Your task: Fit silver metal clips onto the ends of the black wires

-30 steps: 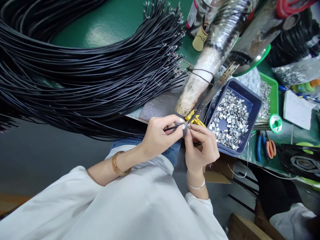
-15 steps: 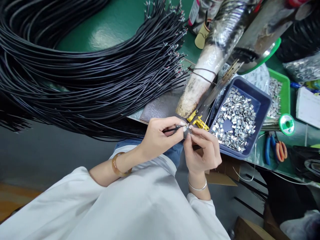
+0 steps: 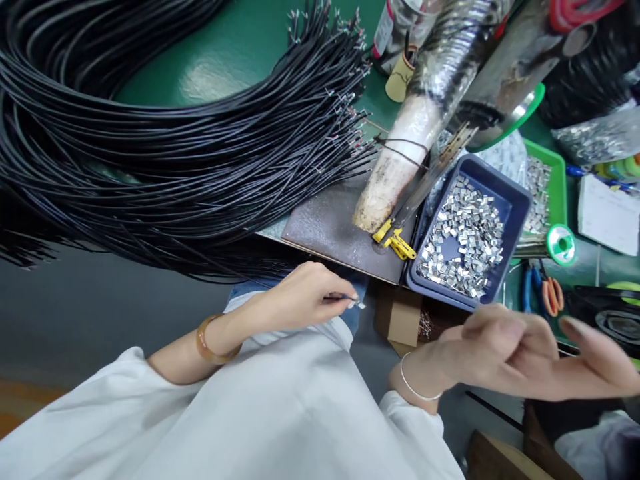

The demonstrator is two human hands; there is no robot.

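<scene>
My left hand is closed in a pinch on a black cable. A small silvery metal connector shows at the cable's end, just past the fingertips. My right hand is out to the right, apart from the left, in front of the bench edge and blurred by motion. Its fingers are partly bent and spread, with nothing visible in them. The blue bin of small metal shells is the nearest container to it.
A large bundle of black cables covers the bench's left. A white-wrapped duct slants over a dark board, beside a yellow clamp-like piece. Pliers, a solder spool and a green bin are at right.
My hands have separated. The left has drawn down from the yellow piece with the cable; the right has let go and swung far right, its fingers spreading.
</scene>
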